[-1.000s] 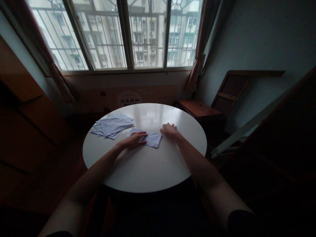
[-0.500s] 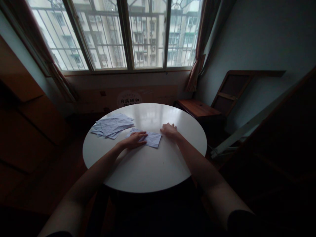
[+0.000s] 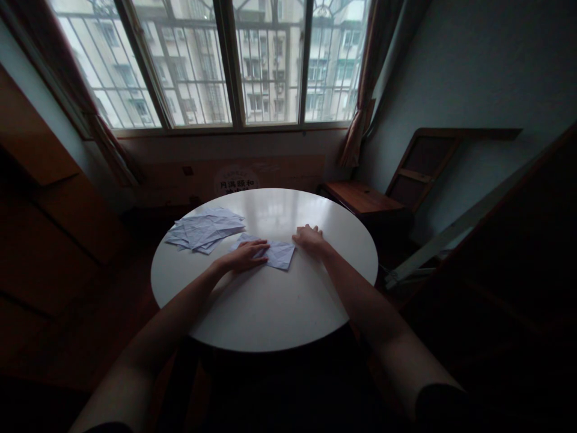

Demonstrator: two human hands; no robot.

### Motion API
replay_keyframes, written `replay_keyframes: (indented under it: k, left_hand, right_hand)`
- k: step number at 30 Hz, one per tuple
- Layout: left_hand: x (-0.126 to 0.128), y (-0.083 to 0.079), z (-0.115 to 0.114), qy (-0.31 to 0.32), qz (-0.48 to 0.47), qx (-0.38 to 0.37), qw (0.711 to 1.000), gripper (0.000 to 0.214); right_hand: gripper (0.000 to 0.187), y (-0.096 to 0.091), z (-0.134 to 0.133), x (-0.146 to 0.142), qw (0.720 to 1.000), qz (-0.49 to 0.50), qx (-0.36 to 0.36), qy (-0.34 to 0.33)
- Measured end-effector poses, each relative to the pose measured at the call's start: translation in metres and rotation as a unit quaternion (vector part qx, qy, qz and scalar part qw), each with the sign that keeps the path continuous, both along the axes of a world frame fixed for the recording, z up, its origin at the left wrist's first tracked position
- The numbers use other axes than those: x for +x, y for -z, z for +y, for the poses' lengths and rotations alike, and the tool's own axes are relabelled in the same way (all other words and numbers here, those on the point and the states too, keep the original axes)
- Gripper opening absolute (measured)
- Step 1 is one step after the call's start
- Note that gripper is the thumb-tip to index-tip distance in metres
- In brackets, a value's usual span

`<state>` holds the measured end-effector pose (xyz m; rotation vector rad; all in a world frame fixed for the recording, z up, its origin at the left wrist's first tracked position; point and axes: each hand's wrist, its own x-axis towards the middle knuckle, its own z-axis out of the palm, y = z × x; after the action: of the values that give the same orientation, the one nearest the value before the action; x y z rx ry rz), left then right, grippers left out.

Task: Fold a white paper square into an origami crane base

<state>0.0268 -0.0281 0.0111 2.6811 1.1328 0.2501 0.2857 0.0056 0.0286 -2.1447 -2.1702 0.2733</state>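
Note:
A folded white paper [image 3: 278, 255] lies near the middle of the round white table [image 3: 270, 307]. My left hand [image 3: 246, 255] rests flat on the paper's left part, fingers stretched out over it. My right hand [image 3: 309, 237] lies palm down on the bare tabletop just right of the paper, fingers extended toward the window. A loose pile of several creased white sheets [image 3: 205, 230] sits on the table's far left, a short way from my left hand.
Behind the table a large barred window [image 3: 225, 60] lets in daylight, with curtains at both sides. A low wooden bench [image 3: 360, 197] and a leaning wooden frame [image 3: 424, 162] stand at the right. Dark wooden furniture [image 3: 49, 198] fills the left side.

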Motion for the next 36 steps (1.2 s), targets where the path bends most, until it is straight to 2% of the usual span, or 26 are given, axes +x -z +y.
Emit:
replay_keyframes:
  k: [36]
  left_hand:
    - [0.0008, -0.0021, -0.0005, -0.012, 0.005, -0.007, 1.000, 0.063]
  right_hand:
    - [0.044, -0.0016, 0.0003, -0.0005, 1.000, -0.002, 0.000, -0.003]
